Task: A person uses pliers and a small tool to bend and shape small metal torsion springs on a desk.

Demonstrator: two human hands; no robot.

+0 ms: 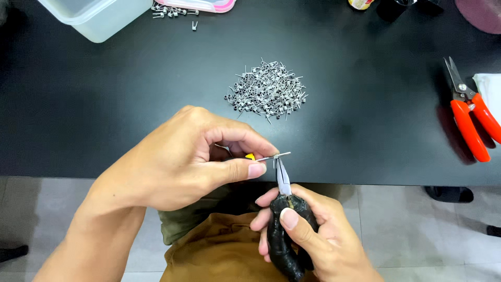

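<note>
A: Nearest to the camera?

B: The right hand [308, 230], fingers wrapped tight around black, lumpy-taped pliers [284, 224]. Their slim steel tips are closed on a small wire coil piece [275, 155].

A: And the left hand [193, 156]?

B: Thumb and forefinger are pressed together on a thin metal rod [263, 158] carrying that coil, just over the near edge of the table. A bit of yellow shows behind the fingers; I can't tell what it is.

A: Farther out?

B: A matte black table [130, 104] with a spiky heap of tiny grey wire coils [267, 89] in the middle. At the right lie orange-handled snips [469, 117]. At the far left stands a frosted plastic box [96, 15], with a few loose coils [175, 11] beside it.
</note>
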